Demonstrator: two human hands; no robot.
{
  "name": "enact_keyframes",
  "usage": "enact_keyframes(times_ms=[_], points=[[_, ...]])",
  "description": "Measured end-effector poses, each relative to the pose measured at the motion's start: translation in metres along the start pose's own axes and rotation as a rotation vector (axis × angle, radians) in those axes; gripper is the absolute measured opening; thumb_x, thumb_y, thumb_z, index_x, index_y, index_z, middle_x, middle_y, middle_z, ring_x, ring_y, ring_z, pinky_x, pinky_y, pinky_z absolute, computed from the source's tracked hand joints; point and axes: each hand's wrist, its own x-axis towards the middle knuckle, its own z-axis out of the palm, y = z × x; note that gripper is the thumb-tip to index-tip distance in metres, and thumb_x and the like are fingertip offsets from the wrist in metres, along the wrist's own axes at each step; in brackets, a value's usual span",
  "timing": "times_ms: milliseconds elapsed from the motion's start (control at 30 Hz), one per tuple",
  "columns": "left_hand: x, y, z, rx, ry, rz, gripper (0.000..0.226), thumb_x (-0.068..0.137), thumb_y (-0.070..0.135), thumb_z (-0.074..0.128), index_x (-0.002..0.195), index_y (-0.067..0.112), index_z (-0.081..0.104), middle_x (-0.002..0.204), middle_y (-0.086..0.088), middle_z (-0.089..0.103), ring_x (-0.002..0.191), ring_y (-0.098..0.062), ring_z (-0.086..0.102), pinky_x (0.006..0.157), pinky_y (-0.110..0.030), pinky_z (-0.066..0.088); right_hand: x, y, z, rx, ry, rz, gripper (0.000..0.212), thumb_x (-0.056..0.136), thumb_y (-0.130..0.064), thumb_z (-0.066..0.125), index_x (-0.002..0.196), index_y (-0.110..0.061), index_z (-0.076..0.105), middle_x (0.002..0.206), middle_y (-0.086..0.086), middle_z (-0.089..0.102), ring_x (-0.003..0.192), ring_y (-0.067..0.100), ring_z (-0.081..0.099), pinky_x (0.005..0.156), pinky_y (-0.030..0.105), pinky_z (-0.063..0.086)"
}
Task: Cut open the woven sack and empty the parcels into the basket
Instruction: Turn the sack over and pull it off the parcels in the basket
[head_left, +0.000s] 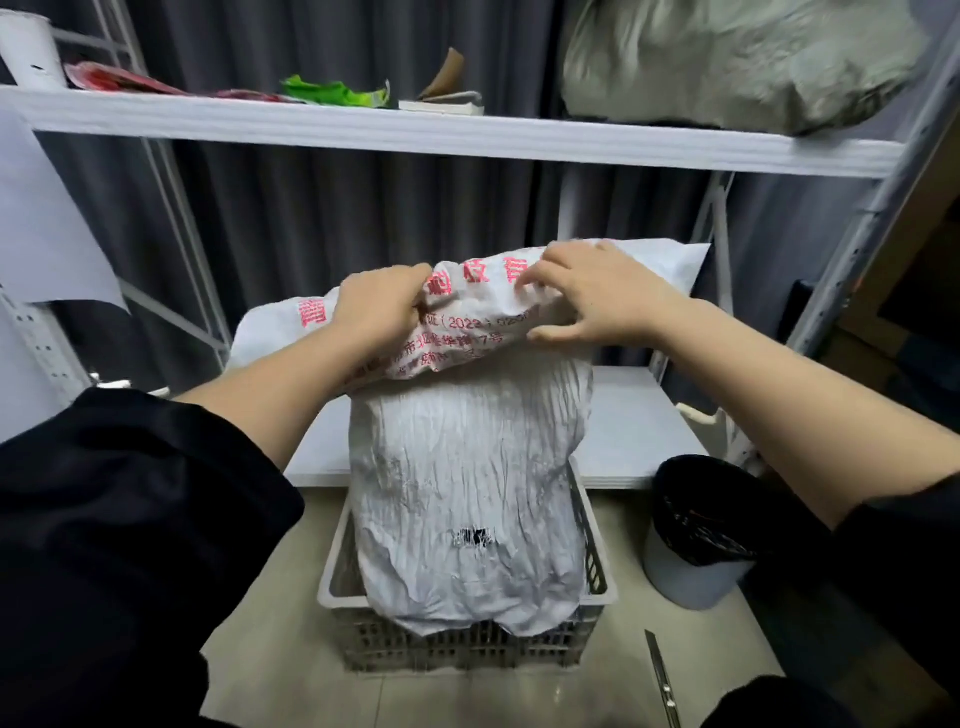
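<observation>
A white woven sack (467, 467) with pink printed text stands upended in a grey plastic basket (597, 577) on the floor. Its bulging lower end fills the basket and hangs over the near rim. A small torn hole shows on its front. My left hand (376, 306) grips the bunched upper end of the sack. My right hand (597, 296) lies on that same end to the right, fingers bent over the fabric and thumb under the fold. No parcels are visible. A utility knife (662, 680) lies on the floor at the lower right.
A white low shelf board (639, 421) is behind the basket. A bin with a black liner (701, 535) stands to the right. An upper shelf (415, 132) carries a grey bag (737, 57) and small items. Metal rack posts flank both sides; dark curtains hang behind.
</observation>
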Motion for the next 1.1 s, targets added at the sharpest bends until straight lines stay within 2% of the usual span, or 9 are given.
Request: enact_keyframes(times_ms=[67, 167, 233, 333, 500, 567, 633, 767, 1100], points=[[-0.001, 0.007, -0.003, 0.049, 0.073, 0.156, 0.014, 0.084, 0.017, 0.052, 0.098, 0.017, 0.053, 0.096, -0.007, 0.061, 0.090, -0.034, 0.058, 0.059, -0.033, 0.031, 0.006, 0.002, 0.001, -0.033, 0.051, 0.066, 0.080, 0.071, -0.068, 0.052, 0.138, -0.025, 0.039, 0.136, 0.002, 0.044, 0.124, 0.025, 0.042, 0.097, 0.042, 0.031], [-0.010, 0.013, -0.005, 0.157, 0.205, 0.439, 0.026, 0.074, 0.007, 0.063, 0.098, 0.014, 0.057, 0.083, -0.008, 0.057, 0.074, -0.031, 0.055, 0.048, -0.029, 0.025, 0.011, 0.007, 0.008, 0.102, -0.237, 0.229, 0.115, 0.059, -0.059, 0.074, 0.150, -0.025, 0.012, 0.154, -0.002, 0.025, 0.141, 0.021, 0.025, 0.112, 0.050, 0.020], [-0.015, 0.011, -0.004, 0.167, 0.221, 0.530, 0.033, 0.071, 0.002, 0.065, 0.099, 0.015, 0.055, 0.083, -0.008, 0.056, 0.073, -0.030, 0.054, 0.046, -0.027, 0.025, 0.006, 0.007, 0.016, 0.236, -0.395, 0.317, 0.121, 0.055, -0.058, 0.079, 0.149, -0.028, 0.008, 0.151, -0.003, 0.035, 0.136, 0.024, 0.036, 0.109, 0.050, 0.025], [-0.015, 0.007, 0.000, -0.005, 0.016, 0.410, 0.032, 0.074, 0.019, 0.065, 0.103, 0.017, 0.052, 0.102, -0.006, 0.054, 0.095, -0.029, 0.054, 0.062, -0.032, 0.036, -0.005, -0.005, 0.034, 0.227, -0.420, 0.330, 0.084, 0.061, -0.053, 0.075, 0.129, -0.025, 0.036, 0.121, 0.002, 0.061, 0.108, 0.029, 0.057, 0.088, 0.038, 0.044], [-0.014, -0.019, -0.001, 0.005, -0.579, 0.016, 0.123, 0.049, 0.062, 0.079, 0.148, 0.032, 0.013, 0.152, 0.008, 0.030, 0.140, -0.024, 0.029, 0.104, -0.054, 0.027, -0.012, -0.014, 0.043, 0.178, -0.108, 0.217, 0.030, 0.076, -0.054, 0.058, 0.087, -0.030, 0.045, 0.089, -0.007, 0.054, 0.090, 0.022, 0.059, 0.079, 0.037, 0.035], [-0.019, -0.015, 0.008, 0.029, -0.611, 0.033, 0.105, 0.055, 0.058, 0.076, 0.141, 0.025, 0.024, 0.137, 0.005, 0.049, 0.133, -0.025, 0.040, 0.108, -0.055, 0.020, -0.012, -0.016, 0.037, 0.166, 0.004, 0.202, 0.022, 0.080, -0.048, 0.054, 0.083, -0.030, 0.042, 0.084, -0.006, 0.050, 0.084, 0.025, 0.058, 0.076, 0.037, 0.036], [-0.020, -0.007, 0.011, 0.060, -0.429, 0.043, 0.066, 0.071, 0.046, 0.067, 0.122, 0.015, 0.037, 0.115, -0.002, 0.063, 0.113, -0.027, 0.057, 0.104, -0.048, 0.033, -0.008, -0.015, 0.031, 0.161, 0.105, 0.223, 0.018, 0.081, -0.041, 0.054, 0.084, -0.026, 0.044, 0.083, -0.002, 0.049, 0.080, 0.027, 0.056, 0.069, 0.034, 0.034], [0.002, -0.008, -0.023, 0.063, -0.045, -0.001, 0.044, 0.082, 0.043, 0.057, 0.110, 0.013, 0.041, 0.103, -0.010, 0.064, 0.095, -0.035, 0.062, 0.066, -0.035, 0.037, 0.009, -0.004, 0.008, 0.143, 0.279, 0.303, 0.022, 0.080, -0.039, 0.056, 0.092, -0.022, 0.049, 0.087, 0.005, 0.053, 0.078, 0.032, 0.054, 0.063, 0.037, 0.039], [0.019, -0.011, -0.084, -0.004, -0.374, -0.024, 0.035, 0.077, 0.035, 0.066, 0.101, 0.026, 0.043, 0.093, 0.001, 0.059, 0.084, -0.025, 0.054, 0.069, -0.035, 0.043, 0.023, 0.006, -0.033, 0.244, 0.012, 0.307, 0.035, 0.069, -0.045, 0.068, 0.085, -0.031, 0.040, 0.093, -0.003, 0.056, 0.080, 0.022, 0.048, 0.067, 0.033, 0.033]])
